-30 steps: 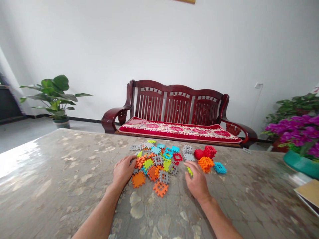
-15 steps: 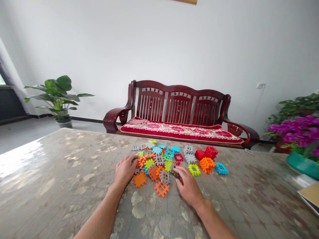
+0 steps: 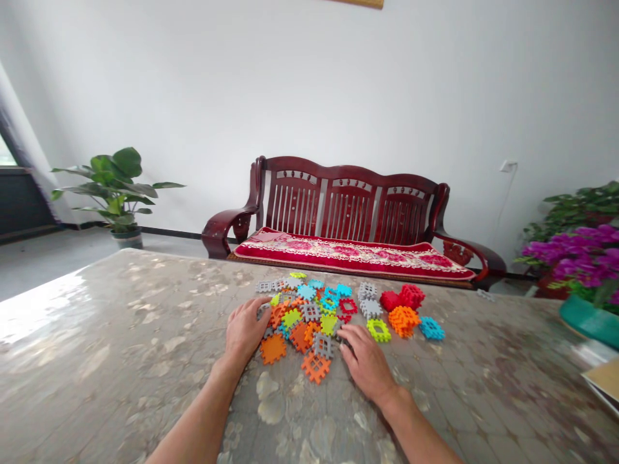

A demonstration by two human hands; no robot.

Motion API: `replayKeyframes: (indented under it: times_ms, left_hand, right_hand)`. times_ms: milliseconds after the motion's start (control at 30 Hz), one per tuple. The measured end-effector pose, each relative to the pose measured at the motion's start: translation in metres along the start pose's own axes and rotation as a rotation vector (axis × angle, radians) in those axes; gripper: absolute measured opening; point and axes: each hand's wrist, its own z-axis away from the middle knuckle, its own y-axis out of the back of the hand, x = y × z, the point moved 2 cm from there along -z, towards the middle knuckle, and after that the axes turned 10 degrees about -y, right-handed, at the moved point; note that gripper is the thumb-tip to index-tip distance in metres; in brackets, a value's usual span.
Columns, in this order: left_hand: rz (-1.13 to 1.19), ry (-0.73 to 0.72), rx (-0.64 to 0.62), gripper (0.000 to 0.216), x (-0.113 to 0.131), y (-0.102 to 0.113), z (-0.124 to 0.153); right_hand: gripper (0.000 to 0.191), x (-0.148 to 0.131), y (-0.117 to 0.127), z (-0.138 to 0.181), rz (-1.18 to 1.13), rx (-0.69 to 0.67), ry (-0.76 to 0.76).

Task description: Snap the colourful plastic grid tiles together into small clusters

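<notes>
A loose pile of toothed plastic building tiles lies between my hands, in orange, grey, lime, blue and red. My left hand [image 3: 245, 327] is at the pile's left side, its thumb and forefinger closed about a grey tile [image 3: 264, 310] that is mostly hidden. My right hand [image 3: 368, 361] rests at the right side with fingers curved and thumb apart; its fingertips are beside a partly covered grey tile [image 3: 337, 326]. Nearest me lie an orange window tile [image 3: 316, 367], a grey window tile [image 3: 323, 345] and a solid orange tile [image 3: 273, 348].
Right of the pile stand stacked grey tiles [image 3: 370, 309], a lime frame tile [image 3: 379, 330], an orange stack [image 3: 403, 321], red pieces [image 3: 411, 296] and blue tiles [image 3: 432, 328]. A flower pot [image 3: 587, 321] sits at the table's right. Behind the table [image 3: 159, 335] is a wooden bench [image 3: 348, 200].
My left fingers have lifted slightly, and a grey tile now shows between thumb and forefinger. My right hand has barely moved. The whole view has shifted a little.
</notes>
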Motion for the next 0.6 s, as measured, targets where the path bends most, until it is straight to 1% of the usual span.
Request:
replayKeyframes:
  times_ms: [67, 133, 233, 433, 600]
  left_hand:
    - [0.034, -0.082, 0.077, 0.031, 0.004, 0.002, 0.001]
    - [0.064, -0.16, 0.121, 0.028, 0.009, 0.003, 0.002]
    - [0.043, -0.224, 0.113, 0.026, 0.017, 0.003, 0.004]
    - [-0.106, -0.189, 0.012, 0.027, 0.027, 0.002, 0.008]
    - [-0.172, -0.189, -0.006, 0.032, 0.031, 0.002, 0.009]
  right_hand:
    - [0.031, 0.0, 0.0, 0.0, -0.005, -0.005, 0.005]
    - [0.032, 0.0, 0.0, 0.0, -0.008, -0.011, 0.006]
    - [0.034, 0.0, 0.0, 0.001, -0.013, -0.014, 0.005]
    - [0.037, 0.0, 0.0, 0.001, -0.027, -0.014, 0.005]
    - [0.038, 0.0, 0.0, 0.001, -0.024, -0.004, 0.01]
